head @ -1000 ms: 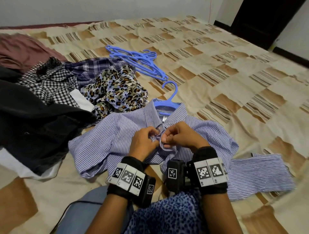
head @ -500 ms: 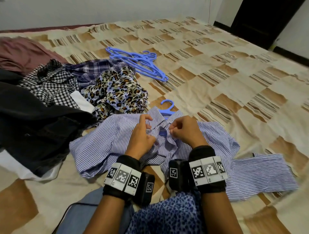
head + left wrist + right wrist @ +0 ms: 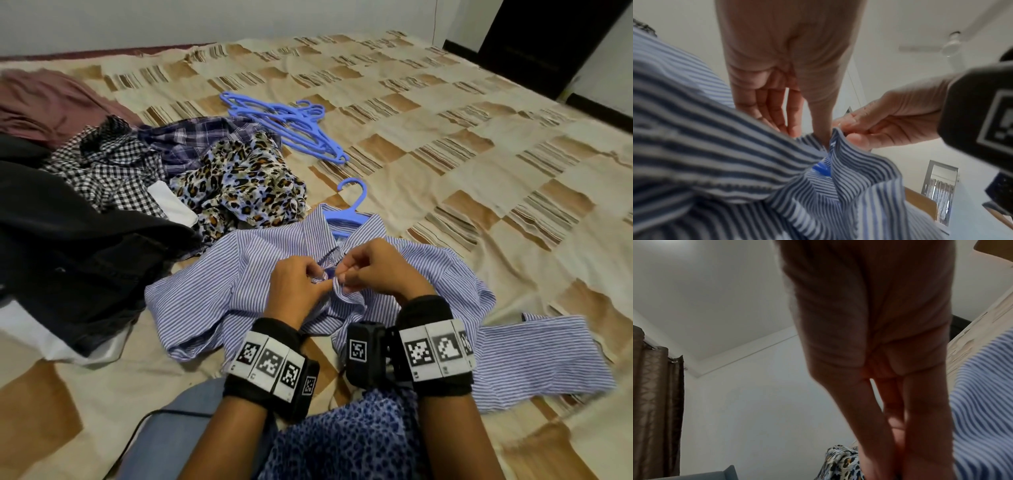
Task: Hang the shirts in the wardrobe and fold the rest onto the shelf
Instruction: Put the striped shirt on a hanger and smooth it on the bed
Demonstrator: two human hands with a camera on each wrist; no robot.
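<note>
Covering most of the head view is a bed (image 3: 445, 144) under a beige and brown patchwork sheet. Heaped on its left side is a pile of clothes: a dark garment (image 3: 68, 246), a black-and-white checked shirt (image 3: 113, 168), a purple plaid shirt (image 3: 191, 137), a leopard-print garment (image 3: 239, 185) and a maroon cloth (image 3: 44, 102) at the far left. A blue-and-white striped shirt (image 3: 219, 284) lies spread on the sheet in front of the person, one sleeve stretched out to the right. A bundle of blue hangers (image 3: 287, 126) rests beyond the pile, apart from the striped shirt. A single blue hanger (image 3: 349, 212) sits inside the striped shirt's collar, its hook sticking out past the neckline. The left hand (image 3: 298, 287) has its fingers curled and pinches the shirt's front edge just below the collar. The right hand (image 3: 380, 270) pinches the opposite front edge between thumb and forefinger, touching the left hand's fingertips. Whether a button is between them cannot be told. Both wrists carry black bands with printed markers.
</note>
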